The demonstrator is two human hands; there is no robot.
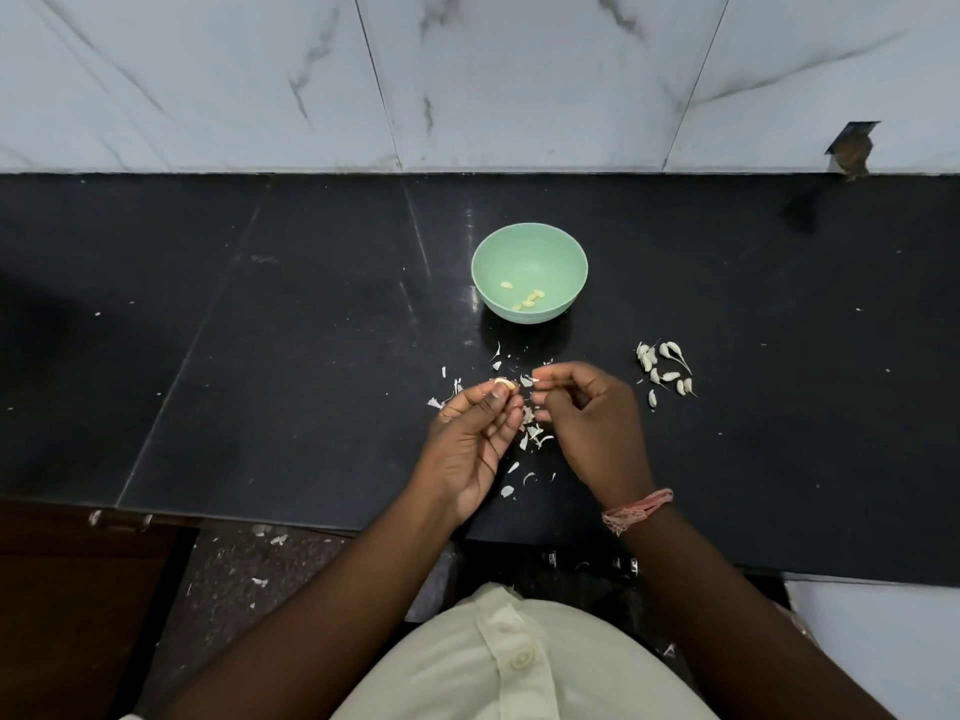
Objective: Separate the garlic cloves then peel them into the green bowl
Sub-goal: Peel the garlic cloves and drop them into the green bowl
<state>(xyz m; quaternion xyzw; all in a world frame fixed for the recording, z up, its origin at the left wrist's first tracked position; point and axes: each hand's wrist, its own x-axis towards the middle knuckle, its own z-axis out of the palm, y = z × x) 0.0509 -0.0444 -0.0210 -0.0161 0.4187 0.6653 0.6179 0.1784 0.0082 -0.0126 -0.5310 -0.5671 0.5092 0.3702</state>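
While the left hand pinches a garlic clove between thumb and curled fingers, the right hand nips a scrap of skin just beside it. Both hover above the black tabletop amid peelings. Peeled cloves lie in the green bowl beyond; unpeeled cloves cluster to the right.

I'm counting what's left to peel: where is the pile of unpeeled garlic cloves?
In the head view, the unpeeled white garlic cloves lie on the black countertop, just beyond the right hand and right of the green bowl.
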